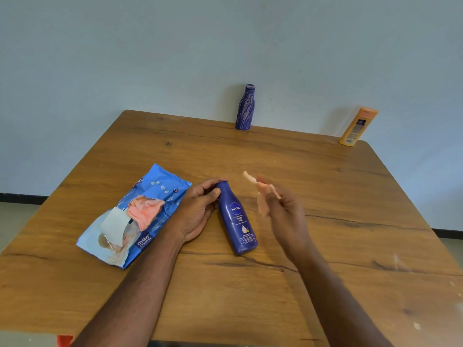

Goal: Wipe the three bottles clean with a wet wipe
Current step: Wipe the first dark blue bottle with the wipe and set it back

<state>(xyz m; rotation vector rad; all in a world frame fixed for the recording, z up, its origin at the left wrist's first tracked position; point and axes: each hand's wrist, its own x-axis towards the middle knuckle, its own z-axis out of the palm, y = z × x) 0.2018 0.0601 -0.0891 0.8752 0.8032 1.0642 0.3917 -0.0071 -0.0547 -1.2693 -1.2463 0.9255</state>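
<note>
Nivea bottle (236,217), dark blue, lying on its side mid-tabletop (325,196), cap end pointing away toward the wall. From the head view: left hand (198,209) curled around the neck and cap, thumb on top, pinning it down. Right hand (283,211) up just to the right of the bottle, not touching it, fingers pinched on a peach wet wipe (263,196) that looks blurred, so grip details hard to call beyond "closed on the wipe". Wipes pack (140,216) flat to the left, flap peeled open, another peach wipe poking out. Two more bottles well apart at the far edge: a purple streaky bottle (246,107) standing upright mid-edge, an orange bottle (357,127) at the far right corner, leaning a bit. Handling guess: smooth rigid plastic, probably light-ish, round so prone to rolling, likely slick once wet. Best bet holding the narrow neck like now, wiping along the body, then swapping ends to get the cap.
</note>
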